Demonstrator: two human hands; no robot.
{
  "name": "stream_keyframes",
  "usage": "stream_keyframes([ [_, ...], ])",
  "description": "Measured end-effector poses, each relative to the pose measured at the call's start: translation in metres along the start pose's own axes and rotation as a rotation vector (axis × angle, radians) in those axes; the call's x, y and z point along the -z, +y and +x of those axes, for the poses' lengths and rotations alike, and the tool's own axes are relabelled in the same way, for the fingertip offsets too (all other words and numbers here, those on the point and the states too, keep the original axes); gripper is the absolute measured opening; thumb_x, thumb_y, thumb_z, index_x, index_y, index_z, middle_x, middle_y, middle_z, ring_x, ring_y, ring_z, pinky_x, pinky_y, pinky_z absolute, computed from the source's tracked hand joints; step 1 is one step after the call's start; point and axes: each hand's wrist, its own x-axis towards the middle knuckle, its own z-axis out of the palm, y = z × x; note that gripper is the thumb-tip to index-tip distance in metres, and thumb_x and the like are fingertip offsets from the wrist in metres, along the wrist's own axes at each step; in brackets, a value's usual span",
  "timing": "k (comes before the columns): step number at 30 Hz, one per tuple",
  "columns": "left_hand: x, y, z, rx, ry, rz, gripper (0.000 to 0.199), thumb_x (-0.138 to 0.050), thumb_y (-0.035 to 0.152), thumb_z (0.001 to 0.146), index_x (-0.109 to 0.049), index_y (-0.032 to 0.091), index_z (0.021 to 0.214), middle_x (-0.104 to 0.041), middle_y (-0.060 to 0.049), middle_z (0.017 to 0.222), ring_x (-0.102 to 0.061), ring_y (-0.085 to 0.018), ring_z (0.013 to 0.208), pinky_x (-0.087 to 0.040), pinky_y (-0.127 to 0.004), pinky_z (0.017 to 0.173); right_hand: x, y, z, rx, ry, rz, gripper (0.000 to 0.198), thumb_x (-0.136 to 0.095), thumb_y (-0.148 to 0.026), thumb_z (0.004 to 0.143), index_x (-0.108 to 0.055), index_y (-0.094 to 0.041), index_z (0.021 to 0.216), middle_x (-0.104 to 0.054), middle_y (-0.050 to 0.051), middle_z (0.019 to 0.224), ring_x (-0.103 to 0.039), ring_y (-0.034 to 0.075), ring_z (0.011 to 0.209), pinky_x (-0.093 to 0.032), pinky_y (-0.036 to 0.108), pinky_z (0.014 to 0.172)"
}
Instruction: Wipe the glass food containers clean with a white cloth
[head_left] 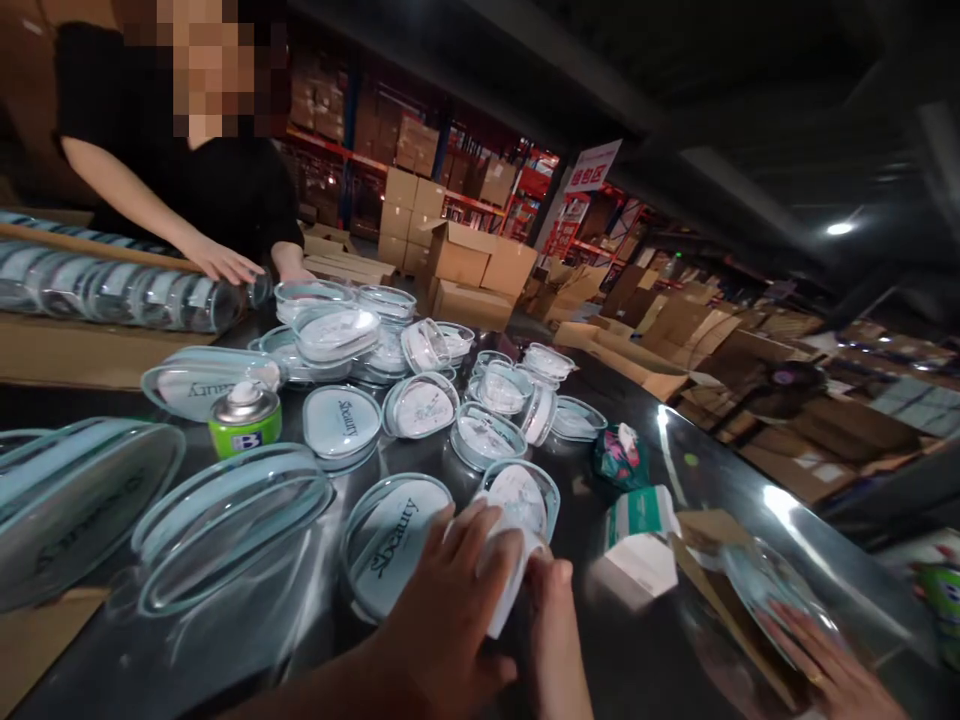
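We log a dark, glossy tabletop, streaked with glare. Clock centred mid-table, twelve at the far side: clear pouches with pale-blue rims, heaped from eleven to one; a larger pouch at nine; a "beauty"-lettered pouch near the centre. At ten, green can, upright; beyond it, a long carton. At three, dark-green packet; just below, between three and four, white-and-green box.

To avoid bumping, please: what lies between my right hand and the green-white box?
In the head view, only bare table shows between your right hand and the box.
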Motion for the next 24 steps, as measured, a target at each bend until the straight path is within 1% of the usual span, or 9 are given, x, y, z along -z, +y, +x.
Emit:
stream_keyframes([
  [2,0.004,-0.001,0.002,0.001,0.072,0.023,0.045,-0.059,0.017,0.075,-0.053,0.015,0.120,-0.051,-0.018,0.136,-0.043,-0.037,0.130,-0.033,-0.061,0.108,0.001,-0.011,0.000,-0.002,-0.053,-0.057,0.067,-0.039,-0.073,0.086,-0.069,-0.015,0.099,-0.071,0.009,0.094,-0.064,0.023,0.091,-0.051,0.028,0.077],
  [4,0.011,-0.005,0.005,0.042,0.143,-0.062,0.028,-0.049,0.007,0.077,-0.059,0.017,0.101,-0.059,-0.014,0.123,-0.053,-0.031,0.119,-0.041,-0.053,0.102,0.003,-0.024,0.000,0.037,-0.083,-0.155,0.064,-0.035,-0.070,0.089,-0.069,-0.015,0.091,-0.070,0.009,0.087,-0.063,0.021,0.082,-0.049,0.027,0.071],
  [7,0.023,-0.011,0.009,0.124,0.138,-0.324,0.014,-0.048,0.013,0.084,-0.060,0.019,0.086,-0.067,-0.008,0.103,-0.062,-0.023,0.097,-0.051,-0.039,0.087,0.005,-0.041,0.000,0.092,-0.073,-0.275,0.063,-0.029,-0.067,0.092,-0.064,-0.016,0.079,-0.066,0.008,0.074,-0.058,0.019,0.069,-0.047,0.027,0.064],
  [10,0.027,-0.011,0.010,0.134,0.064,-0.487,0.017,-0.053,0.017,0.082,-0.062,0.018,0.097,-0.067,-0.009,0.103,-0.063,-0.022,0.097,-0.051,-0.037,0.087,0.003,-0.047,-0.001,0.116,-0.081,-0.331,0.063,-0.027,-0.069,0.091,-0.056,-0.019,0.068,-0.058,0.005,0.062,-0.052,0.017,0.058,-0.041,0.027,0.055],
  [13,0.021,-0.006,0.005,0.078,-0.026,-0.406,0.058,-0.060,0.013,0.067,-0.053,0.016,0.125,-0.059,-0.014,0.125,-0.055,-0.029,0.114,-0.044,-0.046,0.100,-0.002,-0.047,-0.004,0.132,-0.093,-0.344,0.061,-0.029,-0.070,0.090,-0.052,-0.020,0.063,-0.053,0.003,0.058,-0.048,0.016,0.055,-0.038,0.027,0.053],
  [14,0.019,-0.005,0.004,0.068,-0.039,-0.374,0.061,-0.058,0.011,0.065,-0.053,0.016,0.126,-0.056,-0.014,0.129,-0.053,-0.031,0.116,-0.042,-0.048,0.101,-0.004,-0.047,-0.005,0.133,-0.102,-0.342,0.061,-0.029,-0.069,0.091,-0.052,-0.020,0.063,-0.052,0.003,0.058,-0.048,0.016,0.056,-0.039,0.027,0.054],
  [17,0.021,-0.006,0.004,0.098,0.026,-0.372,0.040,-0.046,0.007,0.068,-0.063,0.017,0.102,-0.062,-0.012,0.115,-0.058,-0.027,0.104,-0.045,-0.041,0.090,-0.005,-0.048,-0.009,0.125,-0.142,-0.326,0.063,-0.027,-0.067,0.092,-0.055,-0.019,0.062,-0.054,0.004,0.060,-0.049,0.016,0.057,-0.038,0.027,0.054],
  [20,0.032,-0.012,0.009,0.251,0.149,-0.487,0.026,-0.044,0.007,0.066,-0.061,0.019,0.081,-0.063,-0.007,0.089,-0.056,-0.022,0.085,-0.041,-0.033,0.076,0.001,-0.051,-0.010,0.124,-0.208,-0.300,0.066,-0.031,-0.066,0.092,-0.066,-0.017,0.064,-0.059,0.006,0.066,-0.053,0.017,0.061,-0.039,0.027,0.056],
  [24,0.046,-0.024,0.016,0.452,0.134,-0.679,0.013,-0.045,0.016,0.067,-0.056,0.019,0.072,-0.055,0.000,0.067,-0.050,-0.017,0.068,-0.036,-0.027,0.063,0.013,-0.052,-0.012,0.114,-0.307,-0.259,0.038,-0.064,-0.055,0.079,-0.074,-0.021,0.065,-0.064,0.005,0.068,-0.057,0.016,0.065,-0.041,0.025,0.062],
])
